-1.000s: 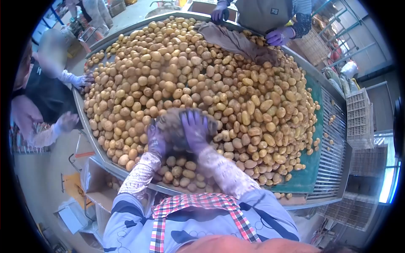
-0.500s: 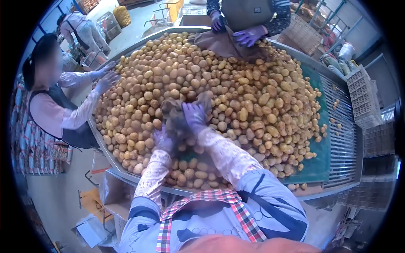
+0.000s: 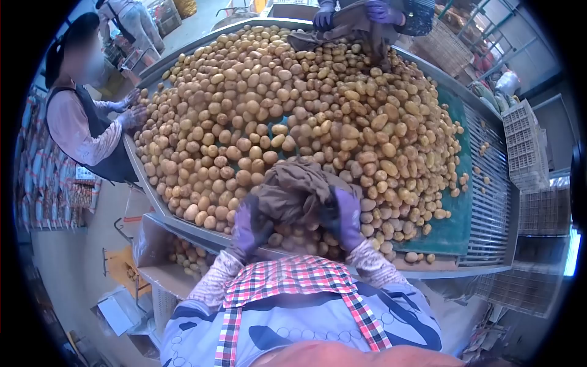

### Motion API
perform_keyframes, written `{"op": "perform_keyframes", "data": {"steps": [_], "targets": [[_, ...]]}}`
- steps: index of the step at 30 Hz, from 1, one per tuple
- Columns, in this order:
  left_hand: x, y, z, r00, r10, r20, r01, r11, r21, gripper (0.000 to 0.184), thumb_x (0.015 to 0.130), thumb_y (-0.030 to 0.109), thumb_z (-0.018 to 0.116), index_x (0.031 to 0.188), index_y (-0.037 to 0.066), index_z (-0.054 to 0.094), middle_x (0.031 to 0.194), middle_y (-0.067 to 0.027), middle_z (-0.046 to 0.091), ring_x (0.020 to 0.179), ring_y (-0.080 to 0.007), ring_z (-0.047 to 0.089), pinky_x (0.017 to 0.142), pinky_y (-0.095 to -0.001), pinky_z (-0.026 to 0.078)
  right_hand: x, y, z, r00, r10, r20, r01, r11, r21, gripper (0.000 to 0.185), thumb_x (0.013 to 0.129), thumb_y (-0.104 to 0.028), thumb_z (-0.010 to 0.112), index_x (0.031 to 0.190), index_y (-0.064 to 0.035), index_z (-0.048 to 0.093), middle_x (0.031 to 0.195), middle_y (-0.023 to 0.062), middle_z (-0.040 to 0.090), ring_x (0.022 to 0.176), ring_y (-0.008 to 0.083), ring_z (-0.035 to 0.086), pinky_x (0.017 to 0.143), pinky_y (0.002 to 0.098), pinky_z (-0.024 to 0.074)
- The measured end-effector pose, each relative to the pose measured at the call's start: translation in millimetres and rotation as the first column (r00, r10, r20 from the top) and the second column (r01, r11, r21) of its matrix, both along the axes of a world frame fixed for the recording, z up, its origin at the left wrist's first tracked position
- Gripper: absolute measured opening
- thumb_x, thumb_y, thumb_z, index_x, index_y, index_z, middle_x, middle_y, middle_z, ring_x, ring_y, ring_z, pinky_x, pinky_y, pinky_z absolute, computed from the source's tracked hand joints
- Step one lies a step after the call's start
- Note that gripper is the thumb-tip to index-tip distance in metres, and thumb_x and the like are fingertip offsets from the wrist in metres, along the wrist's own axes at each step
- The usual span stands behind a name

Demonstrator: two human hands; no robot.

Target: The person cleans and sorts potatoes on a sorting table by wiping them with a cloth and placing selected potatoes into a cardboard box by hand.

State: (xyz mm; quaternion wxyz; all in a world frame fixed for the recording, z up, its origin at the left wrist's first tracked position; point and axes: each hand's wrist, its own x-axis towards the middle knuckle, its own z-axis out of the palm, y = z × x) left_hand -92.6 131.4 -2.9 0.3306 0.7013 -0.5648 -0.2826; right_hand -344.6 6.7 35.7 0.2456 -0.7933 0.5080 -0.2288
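A crumpled brown cloth [image 3: 296, 186] lies bunched over the potatoes [image 3: 244, 104] at the near edge of the table. My left hand [image 3: 247, 225], in a purple glove with a dark palm, grips the cloth's left side. On its right side, my right hand [image 3: 344, 217], gloved the same way, has its fingers closed on the fabric. Several potatoes show just below the cloth, between my hands. Part of the fingers on both hands is hidden by the folds.
Metal rims border the table [image 3: 202, 229]; a slatted grate [image 3: 489, 189] and green mat [image 3: 446, 235] lie right. Across, a co-worker's gloved hands [image 3: 384, 12] hold another brown cloth [image 3: 348, 27]. Left, another person [image 3: 82, 116] touches potatoes. A box of potatoes [image 3: 189, 257] stands below.
Both my hands have drawn the cloth toward me, to the near edge. Bits of green surface now show among the potatoes behind it. The co-worker opposite has lifted their cloth.
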Motion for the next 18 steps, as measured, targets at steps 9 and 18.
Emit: {"op": "perform_keyframes", "data": {"steps": [9,18], "targets": [[22.1,-93.5,-16.8,0.906,-0.078,0.416,0.003,0.984,0.176,0.118,0.064,0.053,0.075,0.153,0.012,0.009,0.156,-0.0225,0.012,0.144,-0.0426,0.009,0.117,-0.0504,0.007,96.0,-31.3,-89.2,0.882,0.181,-0.434,-0.338,0.886,-0.318,0.046,0.087,-0.023,0.047,0.132,-0.0156,0.046,0.136,0.0211,0.039,0.127,0.0387,0.039,0.103,0.0650,0.0251],[68.0,-194.8,39.0,0.955,0.055,0.292,-0.196,0.855,0.480,0.095,0.067,0.053,0.070,0.147,0.021,0.031,0.146,-0.0189,0.037,0.139,-0.0373,0.030,0.113,-0.0486,0.022,181.4,-152.1,-72.3,0.899,0.081,-0.430,-0.259,0.890,-0.374,0.034,0.082,-0.023,0.057,0.115,-0.0149,0.056,0.116,0.0124,0.052,0.114,0.0303,0.047,0.100,0.0579,0.0302]]}}
